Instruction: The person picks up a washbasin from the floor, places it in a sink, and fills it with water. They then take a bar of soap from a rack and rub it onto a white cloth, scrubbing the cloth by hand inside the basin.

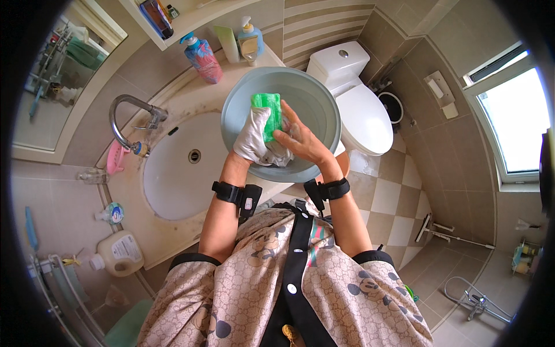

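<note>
A bar of green soap (272, 117) is held over a grey-blue plastic basin (234, 91) that contains water. My left hand (253, 136) is wrapped in a wet white cloth (256, 130) and grips the soap from the left through the fabric. On the right, my right hand (303, 141) rests its thumb at the soap's lower edge, its fingers pointing up along the soap's right side. Part of the cloth hangs bunched below the soap, between both hands. Black straps are on both wrists.
Left of the basin lies a white sink (173, 186) with a curved chrome faucet (125, 117). Pump bottles, one of them patterned (204, 60), stand behind. A white toilet (368, 121) is at the right. A beige detergent jug (119, 253) sits at the counter's left end.
</note>
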`<action>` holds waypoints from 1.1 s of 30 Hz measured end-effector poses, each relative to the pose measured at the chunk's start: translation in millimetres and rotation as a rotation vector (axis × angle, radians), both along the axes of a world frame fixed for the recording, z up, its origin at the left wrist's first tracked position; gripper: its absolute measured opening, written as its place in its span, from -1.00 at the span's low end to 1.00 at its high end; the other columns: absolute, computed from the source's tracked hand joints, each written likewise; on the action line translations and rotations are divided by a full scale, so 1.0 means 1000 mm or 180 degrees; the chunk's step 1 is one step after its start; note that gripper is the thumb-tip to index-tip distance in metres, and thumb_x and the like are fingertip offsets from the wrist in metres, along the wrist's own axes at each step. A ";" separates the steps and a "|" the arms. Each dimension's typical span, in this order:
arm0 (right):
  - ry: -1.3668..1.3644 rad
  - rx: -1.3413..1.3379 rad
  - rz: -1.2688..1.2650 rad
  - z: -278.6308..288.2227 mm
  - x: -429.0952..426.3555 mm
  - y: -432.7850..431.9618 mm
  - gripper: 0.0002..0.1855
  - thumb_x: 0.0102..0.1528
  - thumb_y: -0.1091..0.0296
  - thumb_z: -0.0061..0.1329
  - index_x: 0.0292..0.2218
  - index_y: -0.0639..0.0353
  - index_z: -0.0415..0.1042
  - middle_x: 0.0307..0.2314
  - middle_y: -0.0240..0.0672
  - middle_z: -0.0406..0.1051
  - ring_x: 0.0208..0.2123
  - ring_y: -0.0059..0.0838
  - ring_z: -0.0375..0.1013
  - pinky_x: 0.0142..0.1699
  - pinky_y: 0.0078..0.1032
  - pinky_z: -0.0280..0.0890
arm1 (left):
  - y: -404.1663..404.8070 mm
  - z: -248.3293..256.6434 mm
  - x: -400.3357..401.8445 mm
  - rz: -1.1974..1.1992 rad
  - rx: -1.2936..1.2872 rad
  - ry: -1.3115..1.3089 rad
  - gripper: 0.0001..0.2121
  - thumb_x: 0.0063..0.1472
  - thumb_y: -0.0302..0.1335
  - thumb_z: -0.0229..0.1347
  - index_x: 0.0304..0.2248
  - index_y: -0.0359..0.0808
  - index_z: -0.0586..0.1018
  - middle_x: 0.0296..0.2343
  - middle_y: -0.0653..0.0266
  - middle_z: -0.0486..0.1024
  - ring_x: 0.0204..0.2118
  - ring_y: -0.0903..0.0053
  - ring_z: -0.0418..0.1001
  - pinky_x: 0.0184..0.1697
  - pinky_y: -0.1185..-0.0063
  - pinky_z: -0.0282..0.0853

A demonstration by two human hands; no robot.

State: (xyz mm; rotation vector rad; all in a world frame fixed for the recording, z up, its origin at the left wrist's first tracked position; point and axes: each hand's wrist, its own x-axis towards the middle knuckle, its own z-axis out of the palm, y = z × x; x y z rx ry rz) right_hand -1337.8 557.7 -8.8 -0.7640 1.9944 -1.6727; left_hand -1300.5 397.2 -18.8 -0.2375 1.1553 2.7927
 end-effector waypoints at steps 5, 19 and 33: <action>-0.0036 0.0999 0.0889 -0.023 -0.016 0.018 -0.18 -0.11 0.30 0.16 0.15 0.05 0.10 -0.15 -0.03 0.39 -0.05 -0.23 0.37 -0.03 -0.48 0.24 | -0.003 0.024 0.010 -0.0318 0.1232 -0.0197 -0.49 0.17 0.03 -0.05 -0.16 -0.30 0.38 -0.48 0.11 0.43 -0.48 0.33 0.42 -0.37 0.38 0.40; 0.0491 -0.0431 -0.0502 0.007 0.011 -0.013 -0.65 -0.15 0.69 -0.08 -0.24 0.31 0.35 -0.23 -0.15 0.28 -0.22 -0.18 0.39 -0.15 -0.41 0.33 | -0.014 -0.014 0.003 -0.0662 0.0403 -0.0417 -0.52 0.24 0.04 -0.18 -0.06 -0.16 0.36 -0.14 0.27 0.37 -0.12 0.44 0.33 0.02 0.43 0.26; 0.1171 0.0611 -0.1158 0.010 0.006 -0.020 -0.69 -0.20 0.60 -0.07 -0.31 0.27 0.35 -0.41 -0.12 0.36 -0.35 -0.12 0.40 -0.20 -0.40 0.30 | 0.009 -0.018 -0.008 0.0109 0.0063 -0.0365 -0.58 0.32 -0.16 -0.16 0.04 -0.26 0.33 -0.10 0.40 0.34 -0.10 0.66 0.29 0.01 0.63 0.21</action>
